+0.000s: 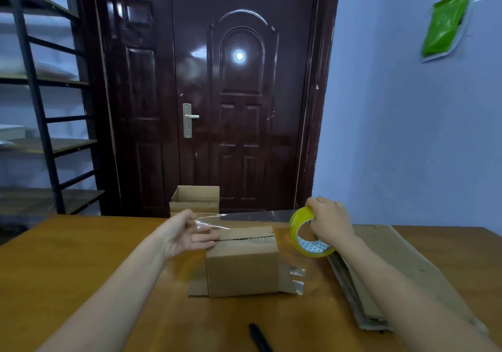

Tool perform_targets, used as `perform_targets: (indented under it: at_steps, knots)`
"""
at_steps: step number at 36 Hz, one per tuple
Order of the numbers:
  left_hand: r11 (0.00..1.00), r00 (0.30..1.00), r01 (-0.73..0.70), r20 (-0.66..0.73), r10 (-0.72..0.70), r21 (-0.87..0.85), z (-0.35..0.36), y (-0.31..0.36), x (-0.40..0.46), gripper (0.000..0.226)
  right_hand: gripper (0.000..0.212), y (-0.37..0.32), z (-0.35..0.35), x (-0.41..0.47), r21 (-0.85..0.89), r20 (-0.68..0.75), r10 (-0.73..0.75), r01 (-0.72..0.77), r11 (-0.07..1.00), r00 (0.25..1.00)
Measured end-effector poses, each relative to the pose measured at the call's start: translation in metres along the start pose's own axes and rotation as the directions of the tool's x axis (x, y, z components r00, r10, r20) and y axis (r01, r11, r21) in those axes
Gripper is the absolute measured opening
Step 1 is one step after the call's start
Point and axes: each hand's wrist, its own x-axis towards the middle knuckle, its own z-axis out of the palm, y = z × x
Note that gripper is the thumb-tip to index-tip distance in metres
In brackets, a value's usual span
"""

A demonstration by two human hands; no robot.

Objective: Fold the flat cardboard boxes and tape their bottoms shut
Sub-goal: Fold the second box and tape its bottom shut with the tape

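Observation:
A small folded cardboard box point(242, 267) stands on the wooden table point(81, 264), its upper flaps closed with a gap along the seam. My right hand point(330, 222) grips a yellow roll of clear tape point(307, 233), raised just right of the box. A clear tape strip point(244, 217) stretches from the roll leftward above the box. My left hand point(190, 233) pinches the strip's free end beside the box's top left corner. The box's lower flaps lie spread on the table, with bits of clear tape point(296, 278) on the right one.
A stack of flat cardboard boxes point(394, 272) lies on the table at right. A black pen point(259, 338) lies near the front edge. Another open folded box point(195, 200) stands at the far edge before a dark door. Metal shelving point(40, 107) stands at left.

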Motion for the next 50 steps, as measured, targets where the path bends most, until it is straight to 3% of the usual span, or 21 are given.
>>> perform_targets:
  at_steps: [2,7,10,18,34,40,45,50]
  knots:
    - [0.998,1.000,0.021,0.021,-0.019,-0.066,-0.001,0.001,0.001,0.005,0.030,-0.002,0.003,-0.001,-0.016,0.003,-0.005,0.005,1.000,1.000]
    - [0.985,0.999,0.033,0.015,-0.031,-0.167,-0.003,0.002,0.000,0.059,0.028,-0.004,0.013,-0.004,-0.008,0.014,-0.015,0.015,1.000,1.000]
    - [0.982,1.000,0.030,0.009,-0.029,-0.185,-0.004,0.001,0.000,0.066,0.028,-0.007,0.015,-0.005,-0.002,0.029,-0.034,0.034,0.999,0.999]
    - [0.990,0.998,0.034,-0.041,-0.040,-0.137,-0.006,0.000,-0.001,0.066,0.031,-0.010,0.022,-0.009,-0.024,0.076,-0.053,0.055,0.998,0.996]
    - [0.986,0.997,0.068,0.051,-0.061,-0.154,-0.014,-0.004,0.012,0.068,0.040,-0.006,0.045,-0.019,-0.054,0.103,-0.044,0.049,0.997,0.994]
    - [0.985,0.997,0.059,0.050,-0.051,-0.164,-0.013,-0.009,0.008,0.054,0.038,-0.009,0.050,-0.029,-0.100,0.177,-0.063,0.082,0.992,0.982]
    - [0.991,1.000,0.012,0.022,-0.009,-0.130,-0.014,-0.015,0.011,0.061,0.032,-0.015,0.053,-0.037,-0.102,0.221,-0.055,0.079,0.992,0.974]
    - [0.997,0.999,-0.027,0.016,0.028,-0.074,-0.012,-0.017,0.009,0.033,0.033,-0.016,0.055,-0.037,-0.110,0.201,-0.052,0.075,0.991,0.978]
